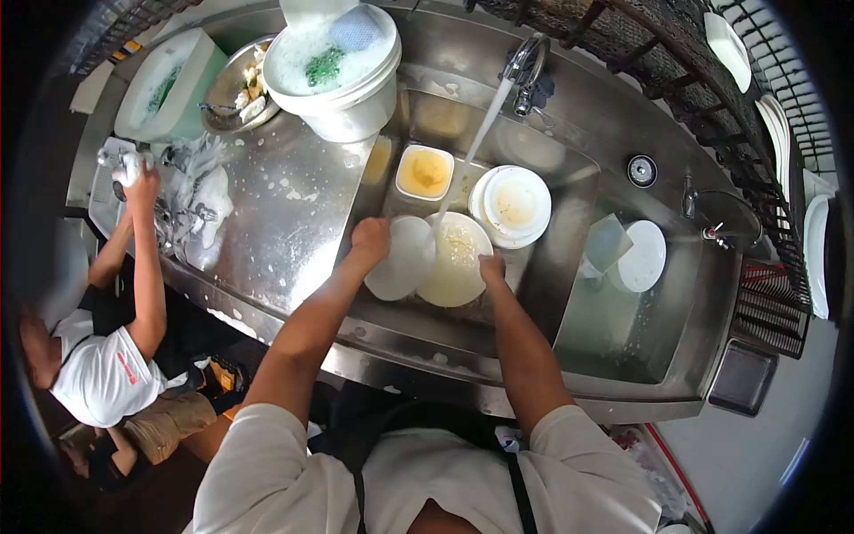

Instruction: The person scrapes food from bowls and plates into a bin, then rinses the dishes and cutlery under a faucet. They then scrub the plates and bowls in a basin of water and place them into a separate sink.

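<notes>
My left hand (371,238) is closed on the edge of a round white plate (399,260), tilted over the left part of a large round bowl. My right hand (492,267) grips the right rim of that bowl (454,278), which holds cloudy yellowish water with bits of food. A stream from the tap (525,73) falls at the bowl's back edge, near the plate. Behind it in the sink stands a square white container (425,173) with yellow liquid. Stacked white plates (511,206) sit close to my right hand, the top one stained.
In the right basin (614,343), a white plate (642,256) and a clear container (607,243) lie in water. A sudsy white bucket (347,107), a metal bowl of scraps (236,89) and a green tub (169,84) line the left counter. A co-worker's soapy hands (138,182) work at left.
</notes>
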Tool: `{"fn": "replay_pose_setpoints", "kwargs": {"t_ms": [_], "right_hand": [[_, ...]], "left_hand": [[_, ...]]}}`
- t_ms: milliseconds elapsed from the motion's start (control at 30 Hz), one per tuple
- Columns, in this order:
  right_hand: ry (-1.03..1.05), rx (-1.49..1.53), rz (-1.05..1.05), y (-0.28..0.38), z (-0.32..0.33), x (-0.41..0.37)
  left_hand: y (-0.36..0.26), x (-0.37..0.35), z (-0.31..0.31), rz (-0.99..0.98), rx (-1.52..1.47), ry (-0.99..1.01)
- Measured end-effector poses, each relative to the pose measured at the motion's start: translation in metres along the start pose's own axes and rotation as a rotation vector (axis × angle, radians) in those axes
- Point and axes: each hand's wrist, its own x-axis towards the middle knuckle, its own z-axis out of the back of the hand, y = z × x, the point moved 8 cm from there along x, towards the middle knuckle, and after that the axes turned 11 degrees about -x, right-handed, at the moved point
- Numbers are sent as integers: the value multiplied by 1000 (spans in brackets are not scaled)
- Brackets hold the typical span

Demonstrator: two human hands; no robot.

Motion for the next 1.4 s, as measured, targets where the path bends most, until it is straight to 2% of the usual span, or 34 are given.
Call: {"fn": "replay_pose_setpoints", "kwargs": {"t_ms": [67, 167, 267, 367, 433, 467, 500, 567, 633, 667, 700, 733, 767, 800, 833, 867, 900, 933, 1033, 1067, 1100, 1133, 1200, 1233, 1300, 1367, 1400], "right_hand": [[30, 34, -9, -7, -35, 6], [248, 95, -14, 46, -29, -41], [428, -281, 129, 47, -94, -28], [0, 327, -54, 117, -2, -50], [268, 1218, -273, 158, -11, -59], [410, 1660, -380, 183, -14, -60], [426, 1670, -395, 195, -9, -55], [485, 1679, -420, 224, -8, -45], [597, 1642, -361, 210, 23, -18], [367, 1739, -250, 201, 60, 8], [124, 1825, -138, 191, 104, 29], [-110, 1709, -87, 192, 157, 46], [-171, 1731, 173, 202, 218, 52], [-444, 1688, -137, 223, 265, 25], [-355, 1642, 82, 295, 318, -35], [-305, 1295, 369, 317, 327, -8], [-168, 920, 669, 351, 324, -20], [-116, 895, 660, 378, 321, -59], [-318, 488, 694, 348, 278, -93], [-375, 332, 688, 329, 264, -106], [-344, 269, 621, 296, 230, -93], [-220, 97, 524, 258, 186, -71], [-46, -161, 544, 172, 76, -15], [53, -132, 488, 128, 30, 4], [-15, -327, 615, 100, -12, 17], [19, -262, 578, 88, -42, 35], [25, -146, 633, 88, -48, 47]], "left_hand": [[8, 2, -16, 23, -16, 49], [27, 12, -62, 58, -94, 104], [44, 12, -82, 144, -202, 97], [67, 9, -109, 239, -337, 60], [90, 22, -152, 295, -373, -23], [96, 29, -177, 319, -368, 32], [101, 36, -200, 344, -364, 83], [90, 27, -188, 393, -476, 102], [60, 22, -156, 381, -600, 94], [51, 24, -148, 339, -607, 126], [24, 9, -91, 215, -684, 58], [-10, -19, -14, 82, -754, -1], [-21, -37, 34, -49, -742, -133], [-34, -56, 73, -190, -728, -245], [-40, -81, 123, -313, -661, -428], [-35, -97, 152, -430, -632, -610], [-23, -102, 165, -502, -510, -745], [-9, -106, 177, -442, -415, -784], [36, -96, 173, -217, -273, -646], [38, -95, 167, -208, -225, -625], [41, -92, 162, -193, -173, -611], [46, -89, 159, -171, -115, -600], [49, -90, 158, -147, -148, -570], [50, -87, 158, -138, -157, -561], [51, -85, 156, -146, -162, -576], [54, -84, 157, -162, -174, -582], [54, -85, 158, -154, -171, -581]]}}
